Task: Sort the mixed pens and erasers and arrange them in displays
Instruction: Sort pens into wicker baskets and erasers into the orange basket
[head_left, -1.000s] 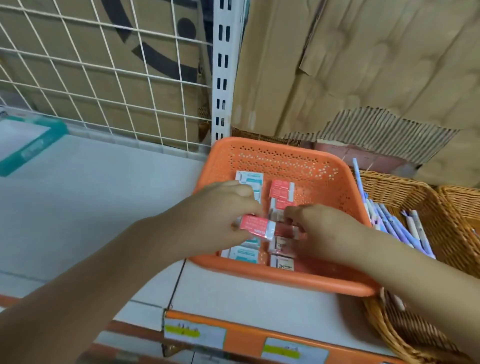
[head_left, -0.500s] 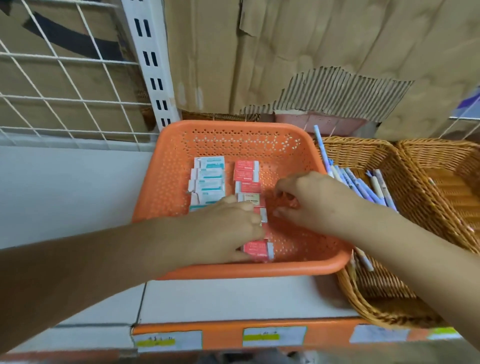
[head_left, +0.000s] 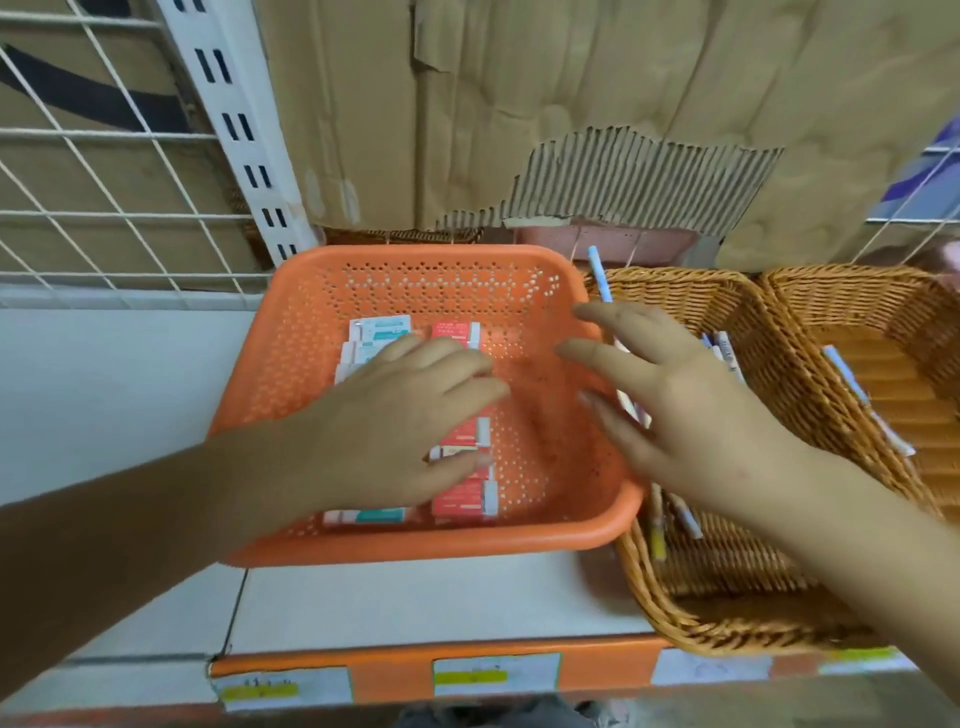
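An orange perforated plastic basket (head_left: 545, 467) sits on the shelf and holds two columns of erasers: teal ones (head_left: 376, 327) on the left, red ones (head_left: 465, 496) on the right. My left hand (head_left: 400, 431) lies flat over the middle of both columns, fingers spread, gripping nothing. Above the basket's right rim hovers my right hand (head_left: 670, 405), fingers apart and empty. Behind it, a wicker basket (head_left: 691, 603) holds several pens (head_left: 600, 275), partly hidden by that hand.
A second wicker basket (head_left: 852, 291) with a pen stands at the far right. Torn cardboard (head_left: 571, 130) backs the shelf, with a white wire grid (head_left: 104, 208) at the left. Price labels (head_left: 493, 675) line the orange front edge. Bare white shelf (head_left: 104, 389) lies to the left.
My right hand has lifted out of the orange basket toward its right rim and spread its fingers. My left hand has flattened over the erasers, letting go of the red one.
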